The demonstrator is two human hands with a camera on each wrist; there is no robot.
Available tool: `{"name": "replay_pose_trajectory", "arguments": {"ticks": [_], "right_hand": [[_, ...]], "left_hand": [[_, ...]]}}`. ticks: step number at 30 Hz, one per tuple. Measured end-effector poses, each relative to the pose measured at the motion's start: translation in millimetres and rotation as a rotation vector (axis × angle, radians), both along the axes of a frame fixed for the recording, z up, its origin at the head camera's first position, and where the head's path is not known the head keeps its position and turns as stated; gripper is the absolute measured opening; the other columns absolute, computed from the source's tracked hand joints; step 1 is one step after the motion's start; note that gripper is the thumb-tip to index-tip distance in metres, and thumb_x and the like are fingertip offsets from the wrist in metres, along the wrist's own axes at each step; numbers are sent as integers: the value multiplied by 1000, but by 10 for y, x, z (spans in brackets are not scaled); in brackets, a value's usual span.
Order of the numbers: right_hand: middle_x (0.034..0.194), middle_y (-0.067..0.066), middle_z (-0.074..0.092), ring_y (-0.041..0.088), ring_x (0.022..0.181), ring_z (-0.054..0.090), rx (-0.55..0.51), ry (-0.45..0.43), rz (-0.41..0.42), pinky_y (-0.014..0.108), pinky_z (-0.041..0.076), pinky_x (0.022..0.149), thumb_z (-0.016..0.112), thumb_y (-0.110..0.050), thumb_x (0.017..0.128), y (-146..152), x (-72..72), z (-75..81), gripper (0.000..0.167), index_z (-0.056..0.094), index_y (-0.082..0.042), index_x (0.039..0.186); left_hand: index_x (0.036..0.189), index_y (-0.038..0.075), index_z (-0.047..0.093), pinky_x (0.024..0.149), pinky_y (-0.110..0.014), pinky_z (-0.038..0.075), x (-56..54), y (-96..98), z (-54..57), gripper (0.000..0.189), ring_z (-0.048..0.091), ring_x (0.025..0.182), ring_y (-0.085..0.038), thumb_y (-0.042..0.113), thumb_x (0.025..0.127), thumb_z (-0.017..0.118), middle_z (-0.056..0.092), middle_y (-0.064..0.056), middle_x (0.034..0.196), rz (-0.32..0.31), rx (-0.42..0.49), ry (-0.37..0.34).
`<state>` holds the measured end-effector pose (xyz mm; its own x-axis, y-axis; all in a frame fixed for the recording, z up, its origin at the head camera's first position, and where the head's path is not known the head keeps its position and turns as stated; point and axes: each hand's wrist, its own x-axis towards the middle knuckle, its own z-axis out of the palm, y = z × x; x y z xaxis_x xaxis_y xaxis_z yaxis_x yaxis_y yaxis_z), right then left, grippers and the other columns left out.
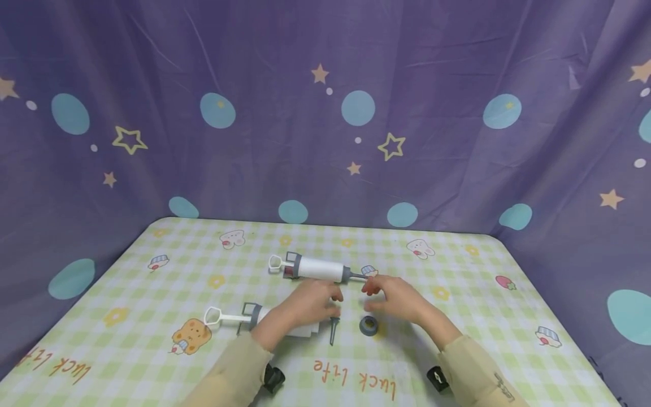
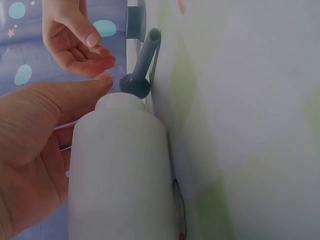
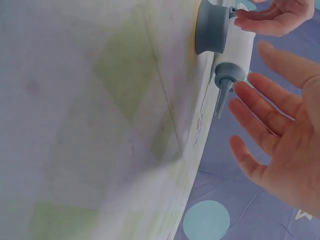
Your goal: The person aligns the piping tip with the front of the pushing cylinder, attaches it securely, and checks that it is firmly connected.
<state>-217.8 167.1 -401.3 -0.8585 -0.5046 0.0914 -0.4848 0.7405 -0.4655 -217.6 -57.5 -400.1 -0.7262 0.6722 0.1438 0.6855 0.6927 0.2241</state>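
My left hand (image 1: 310, 305) hovers with loosely bent fingers over the front end of a white syringe-like barrel (image 1: 305, 330), holding nothing. That barrel (image 2: 120, 175) lies on its side, its narrow neck uncapped in the left wrist view. Just past the neck is a slim grey nozzle (image 1: 333, 332) with a rounded base. My right hand (image 1: 399, 299), fingers spread and relaxed, is above and beyond a grey ring-shaped cap (image 1: 368, 325). The right wrist view shows its palm (image 3: 295, 150) empty. Both hands face each other with a gap between.
A second syringe-like dispenser (image 1: 320, 269), with its grey nozzle (image 1: 358, 276) attached, lies farther back. Each has a white plunger handle pointing left, such as the near handle (image 1: 213, 316). A checked cloth (image 1: 447, 350) covers the table; a purple curtain (image 1: 432, 169) hangs behind.
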Motion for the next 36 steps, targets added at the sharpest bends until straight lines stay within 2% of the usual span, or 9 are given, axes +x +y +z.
{"name": "replay_pose_trajectory", "arguments": {"ticks": [6,12,19,25,36], "right_hand": [[94,-5,63,14,90,59,24,-96,28,36,46,80,75,-32,72,18,51,-15,35,63,-15,100],[93,-6,62,12,88,58,60,-153,59,34,47,79,77,-35,69,34,86,-30,39,63,-16,100],[91,-6,62,11,85,58,87,-172,110,33,46,78,78,-34,67,30,99,-29,40,63,-16,99],[87,-9,60,8,81,56,103,-160,130,29,45,73,79,-35,66,19,115,-30,38,63,-18,96],[85,-10,59,5,74,53,97,-156,159,23,43,66,77,-26,70,15,110,-39,27,65,-20,93]], "left_hand": [[93,17,69,71,-23,46,30,3,-26,21,58,77,-6,28,76,72,62,7,88,-8,-14,-44],[91,19,69,69,-22,45,44,10,-23,19,54,73,-4,30,76,72,59,9,83,6,-39,-79],[88,19,68,68,-22,43,65,25,-11,16,50,70,-3,30,77,71,57,10,79,11,-72,-118],[84,19,67,66,-22,42,73,30,-33,14,48,65,-3,30,76,71,57,9,75,-2,-102,-97],[79,19,67,65,-21,43,66,52,-63,8,50,65,-2,25,77,72,58,12,70,-6,-63,-93]]}}
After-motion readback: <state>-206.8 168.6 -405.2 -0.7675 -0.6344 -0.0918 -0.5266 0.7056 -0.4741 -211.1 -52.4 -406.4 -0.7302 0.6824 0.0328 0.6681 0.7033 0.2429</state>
